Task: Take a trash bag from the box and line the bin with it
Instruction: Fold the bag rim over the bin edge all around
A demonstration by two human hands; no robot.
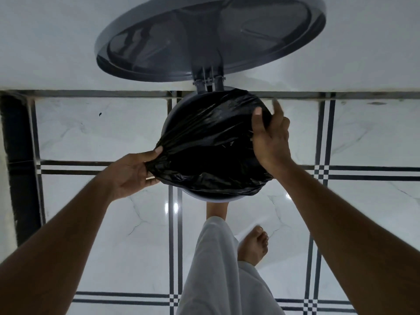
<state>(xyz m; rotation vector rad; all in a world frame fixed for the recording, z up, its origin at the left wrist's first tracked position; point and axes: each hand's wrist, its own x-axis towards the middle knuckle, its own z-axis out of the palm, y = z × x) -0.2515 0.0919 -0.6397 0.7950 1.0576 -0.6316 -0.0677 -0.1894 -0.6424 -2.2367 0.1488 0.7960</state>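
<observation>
Seen from above, a black bag (211, 142) is stretched over the mouth of a round grey bin (204, 197) with its lid (211, 35) up. The left hand (134, 173) pinches a gathered bunch of bag at the near-left rim. The right hand (270, 137) grips the bag's edge at the right rim, one finger raised.

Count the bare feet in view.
2: one foot at the bin's near edge, partly hidden beneath it; the other foot on the floor, nearer the camera.

A crinkled black plastic trash bag (211, 142) is stretched across the round grey pedal bin (204, 197), its lid (204, 35) raised. The left hand (134, 173) pinches a gathered bag edge; the right hand (270, 137) grips the opposite edge at the rim.
</observation>
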